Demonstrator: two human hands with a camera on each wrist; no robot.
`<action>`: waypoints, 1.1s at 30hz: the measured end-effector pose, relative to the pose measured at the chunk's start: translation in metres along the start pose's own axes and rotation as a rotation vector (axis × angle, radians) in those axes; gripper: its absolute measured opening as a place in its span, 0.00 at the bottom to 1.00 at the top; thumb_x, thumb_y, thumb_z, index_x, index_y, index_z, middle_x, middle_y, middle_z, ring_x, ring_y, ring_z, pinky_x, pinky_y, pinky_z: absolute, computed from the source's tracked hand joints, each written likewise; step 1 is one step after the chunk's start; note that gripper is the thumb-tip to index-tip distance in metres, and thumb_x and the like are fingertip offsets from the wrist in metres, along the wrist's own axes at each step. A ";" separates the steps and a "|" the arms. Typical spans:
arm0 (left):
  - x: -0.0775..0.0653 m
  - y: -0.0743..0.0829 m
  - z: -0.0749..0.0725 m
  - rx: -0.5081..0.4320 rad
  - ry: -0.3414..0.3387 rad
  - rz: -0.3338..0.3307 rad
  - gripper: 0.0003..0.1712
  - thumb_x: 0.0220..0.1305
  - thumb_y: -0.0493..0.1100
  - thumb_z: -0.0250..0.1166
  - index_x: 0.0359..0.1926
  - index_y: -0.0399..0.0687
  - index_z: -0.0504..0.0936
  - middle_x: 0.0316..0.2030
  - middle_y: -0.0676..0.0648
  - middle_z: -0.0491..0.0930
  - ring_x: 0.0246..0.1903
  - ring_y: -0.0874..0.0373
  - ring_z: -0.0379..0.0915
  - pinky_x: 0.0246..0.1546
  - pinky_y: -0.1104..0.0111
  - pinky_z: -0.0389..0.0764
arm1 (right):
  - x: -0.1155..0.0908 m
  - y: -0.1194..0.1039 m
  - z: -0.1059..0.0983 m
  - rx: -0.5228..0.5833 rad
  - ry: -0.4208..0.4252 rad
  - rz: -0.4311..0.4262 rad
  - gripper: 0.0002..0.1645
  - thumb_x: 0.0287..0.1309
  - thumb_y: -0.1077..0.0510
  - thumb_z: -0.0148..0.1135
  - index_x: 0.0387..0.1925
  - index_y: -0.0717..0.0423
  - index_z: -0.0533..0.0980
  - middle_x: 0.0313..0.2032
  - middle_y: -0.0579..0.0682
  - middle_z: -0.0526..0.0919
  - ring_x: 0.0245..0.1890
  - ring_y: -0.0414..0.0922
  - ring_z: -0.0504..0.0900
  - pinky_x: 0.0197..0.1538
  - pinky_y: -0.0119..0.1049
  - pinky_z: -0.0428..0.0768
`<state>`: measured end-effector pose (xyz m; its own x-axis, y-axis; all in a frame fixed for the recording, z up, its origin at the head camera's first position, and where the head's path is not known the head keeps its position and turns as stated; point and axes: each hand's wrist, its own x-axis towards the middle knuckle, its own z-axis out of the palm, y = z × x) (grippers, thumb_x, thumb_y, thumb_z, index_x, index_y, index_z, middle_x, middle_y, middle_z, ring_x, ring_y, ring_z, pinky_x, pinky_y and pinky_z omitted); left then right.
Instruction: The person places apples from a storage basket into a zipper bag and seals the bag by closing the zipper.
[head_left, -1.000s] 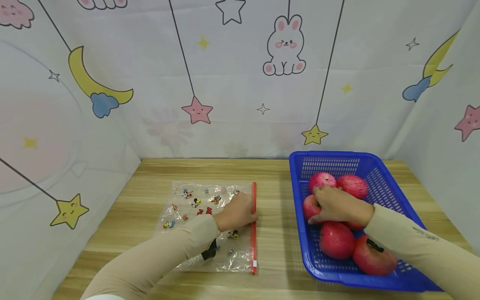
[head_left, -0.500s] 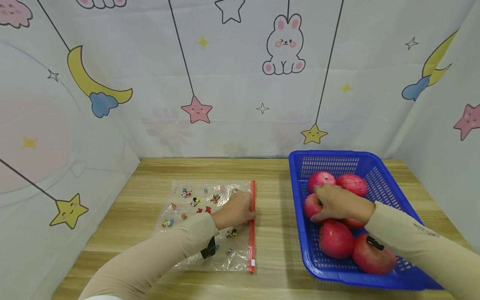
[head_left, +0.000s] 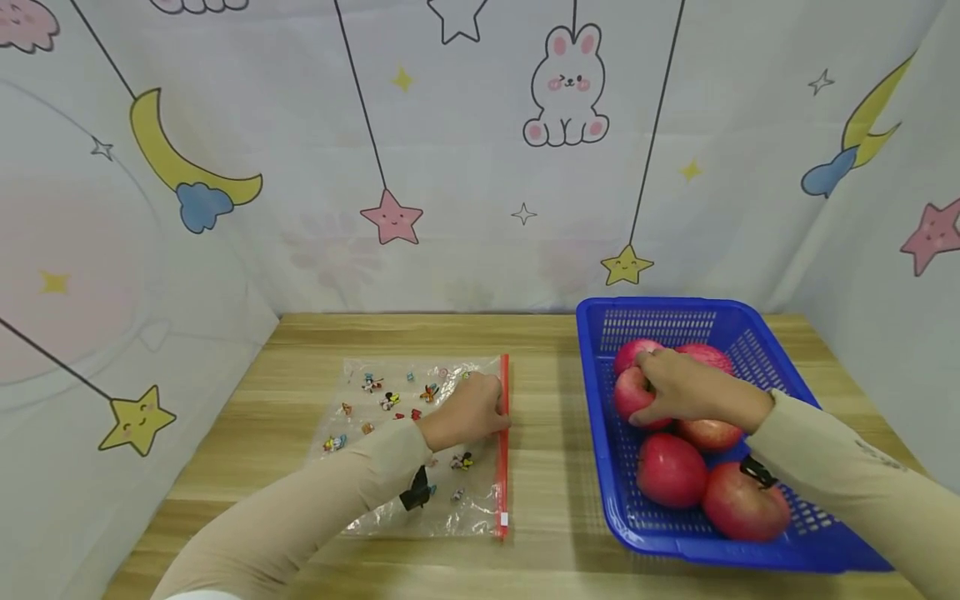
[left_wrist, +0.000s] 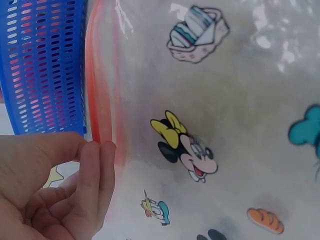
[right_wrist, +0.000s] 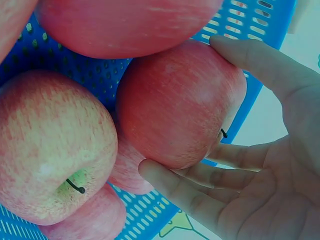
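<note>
A transparent zip bag [head_left: 375,421] with cartoon prints lies flat on the wooden table. My left hand [head_left: 463,414] pinches its red zip edge [left_wrist: 102,100] between thumb and fingertips, as the left wrist view shows. In the blue plastic basket [head_left: 597,450], my right hand [head_left: 697,390] grips a red apple [right_wrist: 177,102], thumb on one side and fingers curled round the other. That apple sits a little above others in the basket. Part of it is hidden by the hand in the head view.
Several more apples lie in the basket, among them a red apple [head_left: 671,471] and a paler apple [right_wrist: 55,145]. A strip of wooden table [head_left: 543,467] separates bag from basket. A printed curtain [head_left: 465,167] hangs behind the table.
My right hand has raised the gripped apple slightly and moved a little to the right, showing more of the apple beneath the wrist. The left hand keeps its pinch on the bag's edge.
</note>
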<state>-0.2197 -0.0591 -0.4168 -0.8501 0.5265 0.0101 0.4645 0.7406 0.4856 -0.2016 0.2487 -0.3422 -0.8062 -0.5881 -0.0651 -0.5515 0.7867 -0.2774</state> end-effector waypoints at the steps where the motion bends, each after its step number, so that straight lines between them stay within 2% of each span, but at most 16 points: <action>1: 0.000 0.000 -0.001 -0.004 0.001 -0.003 0.28 0.55 0.35 0.73 0.11 0.50 0.64 0.06 0.59 0.59 0.08 0.69 0.54 0.10 0.76 0.57 | 0.000 0.000 0.000 -0.005 -0.001 -0.002 0.27 0.44 0.47 0.78 0.25 0.54 0.67 0.20 0.42 0.63 0.19 0.38 0.63 0.25 0.31 0.63; 6: -0.002 0.001 -0.005 -0.005 0.007 -0.004 0.28 0.55 0.36 0.73 0.11 0.50 0.64 0.07 0.58 0.59 0.09 0.68 0.53 0.12 0.75 0.57 | 0.000 0.001 -0.002 -0.008 0.026 -0.013 0.27 0.41 0.49 0.78 0.25 0.56 0.67 0.21 0.43 0.64 0.20 0.39 0.63 0.25 0.32 0.64; 10: -0.003 0.002 -0.010 0.034 0.027 0.032 0.26 0.53 0.36 0.74 0.10 0.49 0.67 0.07 0.59 0.61 0.11 0.67 0.55 0.14 0.75 0.58 | -0.001 0.001 -0.007 -0.004 0.063 0.002 0.28 0.39 0.48 0.78 0.30 0.60 0.70 0.22 0.44 0.68 0.22 0.40 0.66 0.26 0.33 0.68; 16: -0.007 0.006 -0.020 0.005 0.016 0.024 0.23 0.54 0.35 0.73 0.10 0.46 0.70 0.06 0.57 0.66 0.09 0.66 0.61 0.17 0.74 0.63 | -0.001 0.000 -0.015 -0.051 0.160 0.017 0.35 0.33 0.48 0.78 0.37 0.68 0.73 0.27 0.48 0.75 0.28 0.47 0.74 0.32 0.43 0.76; 21: -0.010 0.009 -0.026 -0.009 0.017 0.043 0.22 0.55 0.35 0.72 0.10 0.46 0.72 0.06 0.57 0.69 0.08 0.65 0.65 0.17 0.74 0.66 | -0.001 -0.001 -0.019 -0.055 0.212 0.013 0.32 0.30 0.50 0.77 0.35 0.65 0.73 0.27 0.48 0.75 0.29 0.48 0.74 0.34 0.46 0.76; 25: -0.012 0.013 -0.032 -0.009 0.026 0.071 0.22 0.56 0.34 0.72 0.11 0.47 0.73 0.07 0.58 0.70 0.08 0.65 0.67 0.15 0.74 0.66 | -0.002 -0.002 -0.022 -0.049 0.209 0.035 0.34 0.29 0.50 0.77 0.38 0.66 0.75 0.29 0.50 0.77 0.32 0.50 0.76 0.36 0.48 0.77; 29: -0.012 0.014 -0.037 -0.026 0.022 0.071 0.24 0.58 0.34 0.71 0.09 0.48 0.71 0.07 0.57 0.71 0.08 0.64 0.69 0.15 0.74 0.65 | -0.001 -0.003 -0.028 -0.050 0.185 0.064 0.39 0.30 0.49 0.78 0.42 0.70 0.75 0.31 0.52 0.78 0.34 0.52 0.76 0.38 0.51 0.77; 33: -0.012 0.013 -0.040 -0.049 0.013 0.070 0.28 0.59 0.32 0.68 0.07 0.51 0.67 0.06 0.57 0.71 0.06 0.66 0.65 0.14 0.75 0.61 | 0.000 -0.005 -0.034 -0.042 0.175 0.077 0.41 0.31 0.48 0.79 0.44 0.71 0.75 0.33 0.54 0.79 0.35 0.53 0.76 0.39 0.51 0.77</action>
<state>-0.2133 -0.0726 -0.3760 -0.8193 0.5707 0.0564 0.5104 0.6809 0.5252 -0.2058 0.2511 -0.3078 -0.8695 -0.4868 0.0840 -0.4919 0.8377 -0.2374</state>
